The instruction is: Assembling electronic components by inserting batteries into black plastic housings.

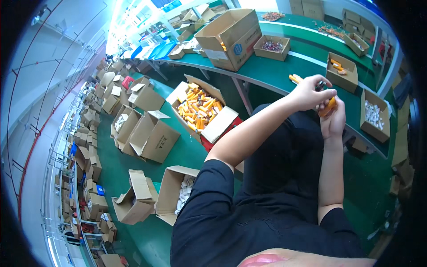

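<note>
Over the near edge of the green bench, my two hands are close together. My right hand point(337, 119) is closed, palm up, around orange cylinders point(328, 108) with dark ends; fingers hide how many. My left hand point(306, 94) reaches in just above it, with its thumb and fingers bent around a small dark part point(320, 85) whose kind is too small to tell. More orange cylinders point(294, 78) lie on the bench beside my left hand. Beyond my hands, a shallow cardboard box point(351, 82) holds a few orange cylinders of the same kind.
Right of my hands sits a box of small white pieces point(373, 115). A box of small dark parts point(272, 46) and a tall carton point(240, 38) stand farther along the bench. Left of my legs, an open carton point(224, 124) is full of orange cylinders. Several cartons point(162, 140) cover the floor.
</note>
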{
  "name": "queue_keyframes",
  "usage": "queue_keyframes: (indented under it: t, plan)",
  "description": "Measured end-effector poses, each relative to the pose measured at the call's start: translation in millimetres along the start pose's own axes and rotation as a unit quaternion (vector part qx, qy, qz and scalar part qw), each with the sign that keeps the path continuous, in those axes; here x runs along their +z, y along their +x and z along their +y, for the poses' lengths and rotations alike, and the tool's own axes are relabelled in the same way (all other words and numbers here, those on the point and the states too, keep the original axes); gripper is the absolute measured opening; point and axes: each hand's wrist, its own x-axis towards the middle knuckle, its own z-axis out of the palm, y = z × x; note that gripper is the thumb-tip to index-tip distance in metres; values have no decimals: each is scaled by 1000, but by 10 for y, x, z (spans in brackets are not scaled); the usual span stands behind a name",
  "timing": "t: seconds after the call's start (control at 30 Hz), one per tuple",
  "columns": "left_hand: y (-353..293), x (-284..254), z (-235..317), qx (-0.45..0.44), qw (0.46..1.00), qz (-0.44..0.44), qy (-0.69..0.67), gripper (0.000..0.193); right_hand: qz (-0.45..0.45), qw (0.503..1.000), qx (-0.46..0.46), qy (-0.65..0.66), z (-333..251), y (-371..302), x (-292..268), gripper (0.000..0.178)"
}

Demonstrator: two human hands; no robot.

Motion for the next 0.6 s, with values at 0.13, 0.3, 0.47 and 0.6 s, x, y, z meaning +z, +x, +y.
queue_keyframes:
  t: [0.13, 0.3, 0.47, 0.6]
  plan:
    - [590, 53, -484, -83, 992, -65, -64, 24, -20, 998, -19, -54, 136, 415, -170, 33]
    - [1180, 140, -936, -91, 982, -130, -105, 19, 56, 997, -31, -48, 250, 968, -497, 34]
    - [1438, 202, -1419, -73, 970, -205, -113, 13, 121, 985, -66, -99, 373, 1022, -812, 34]
    - [1307, 193, -1609, 63, 981, -170, -71, 8, -35, 976, -38, -211, 327, 1083, -1214, 29]
